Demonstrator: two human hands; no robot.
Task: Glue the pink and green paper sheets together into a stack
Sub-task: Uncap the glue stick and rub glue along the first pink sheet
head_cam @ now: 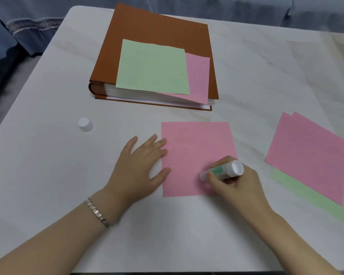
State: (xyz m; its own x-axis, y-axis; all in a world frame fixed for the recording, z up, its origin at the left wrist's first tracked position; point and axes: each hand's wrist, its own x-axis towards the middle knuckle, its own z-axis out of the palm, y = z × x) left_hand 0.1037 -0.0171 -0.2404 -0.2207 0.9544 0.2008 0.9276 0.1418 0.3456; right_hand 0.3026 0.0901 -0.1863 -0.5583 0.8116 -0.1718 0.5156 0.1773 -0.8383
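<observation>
On the glue stick (223,171), green label unreadable.

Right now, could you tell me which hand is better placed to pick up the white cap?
Probably the left. The cap stands on its side of the table, and the left hand rests open on the pink sheet, while the right hand grips the glue stick.

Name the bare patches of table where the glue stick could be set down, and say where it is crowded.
Bare table lies left of the left hand, nearer than the cap; also the strip between binder and the pink sheet, and the near edge between both forearms. Crowded: the right side, under loose pink and green sheets.
</observation>
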